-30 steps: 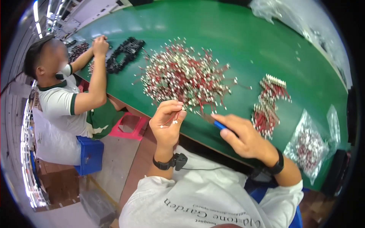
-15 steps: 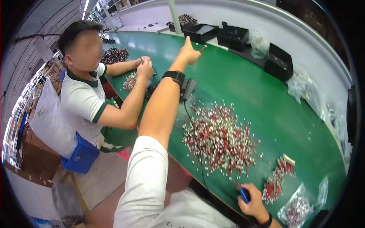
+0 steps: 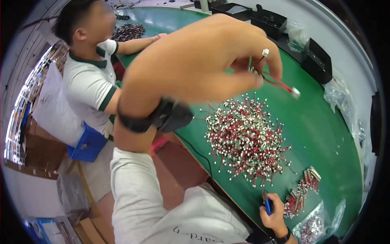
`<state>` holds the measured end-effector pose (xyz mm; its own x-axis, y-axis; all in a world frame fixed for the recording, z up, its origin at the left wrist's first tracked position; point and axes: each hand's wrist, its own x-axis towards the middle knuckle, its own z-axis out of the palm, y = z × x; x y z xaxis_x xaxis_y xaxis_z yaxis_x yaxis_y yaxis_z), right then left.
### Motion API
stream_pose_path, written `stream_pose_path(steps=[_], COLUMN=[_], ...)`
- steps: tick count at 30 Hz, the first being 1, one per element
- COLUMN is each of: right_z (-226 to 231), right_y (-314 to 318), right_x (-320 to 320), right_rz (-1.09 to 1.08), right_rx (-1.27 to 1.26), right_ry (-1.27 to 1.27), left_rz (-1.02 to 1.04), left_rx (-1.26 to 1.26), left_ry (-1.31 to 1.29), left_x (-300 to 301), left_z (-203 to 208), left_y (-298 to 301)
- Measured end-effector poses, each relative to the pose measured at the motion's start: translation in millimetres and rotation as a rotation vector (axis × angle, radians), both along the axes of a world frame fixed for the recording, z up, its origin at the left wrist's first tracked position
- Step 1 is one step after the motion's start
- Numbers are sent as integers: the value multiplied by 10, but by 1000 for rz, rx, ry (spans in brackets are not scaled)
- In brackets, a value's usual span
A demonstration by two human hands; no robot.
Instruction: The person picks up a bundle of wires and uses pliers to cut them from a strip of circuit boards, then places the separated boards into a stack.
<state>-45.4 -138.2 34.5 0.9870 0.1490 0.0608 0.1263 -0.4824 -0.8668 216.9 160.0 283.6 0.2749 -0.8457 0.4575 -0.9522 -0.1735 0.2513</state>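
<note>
Left to right. Left hand (image 3: 203,57) large, close to the camera, slightly blurred, raised over the worktop; fingers bent, thumb and fingertips pinching a red-and-black wire lead (image 3: 283,85) with blocky white plastic ends. Lead hangs in the air, well clear of the surface. Dark wrist device (image 3: 174,116) on a black strap; thin black cable running down from it.

Heap of similar leads (image 3: 245,140) below: bristly, tangled, red wire speckled with white connectors, loose ends fraying outward. Right hand (image 3: 276,215) lower, fingers closed around a blue-handled tool (image 3: 268,206), its narrow darker tip toward the heap. Just beside, more leads in a crooked band of neat rows (image 3: 302,189), pale ends aligned. Then a crinkled clear bag (image 3: 310,225), leads inside.

Worktop (image 3: 321,134): smooth green, faint sheen, small white specks at right.

Room: puffy whitish sack (image 3: 57,105) on a blue plastic bin (image 3: 91,140); seated co-worker (image 3: 87,81), white shirt, dark green trim; black boxy trays (image 3: 268,22) and rumpled clear plastic (image 3: 296,36) along the far edge; pale wall (image 3: 345,61) behind.
</note>
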Motion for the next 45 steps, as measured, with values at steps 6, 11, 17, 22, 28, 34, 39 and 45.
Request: stream_pose_path(steps=[6, 11, 17, 22, 28, 34, 39, 45], right_z=[101, 121, 17, -40, -144, -134, -132, -65], right_y=[-20, -62, -113, -171, -163, -182, -215, -182], right_x=[-13, -79, -105, -153, -176, -153, -152, -137], right_rz=[101, 187, 160, 55, 19, 68, 23, 83], right_rx=[5, 40, 86, 169, 286, 264, 268, 169], right_ry=[-27, -91, -203, -97, -31, -86, -76, -102], left_rz=[-159, 47, 328, 123, 111, 113, 142, 155], left_rx=[-19, -556, -628, -756, -828, -855, -847, -806], left_ry=[243, 469, 991, 1173, 1271, 1150, 1164, 1114], left_x=[-1354, -1689, -1878, -1997, -1969, -1902, -1869, -1918], left_z=[146, -1016, -2298, -2536, -2682, -2860, -2887, -2841], left_y=[482, 230, -683, -922, -1124, -1265, -1242, -1263])
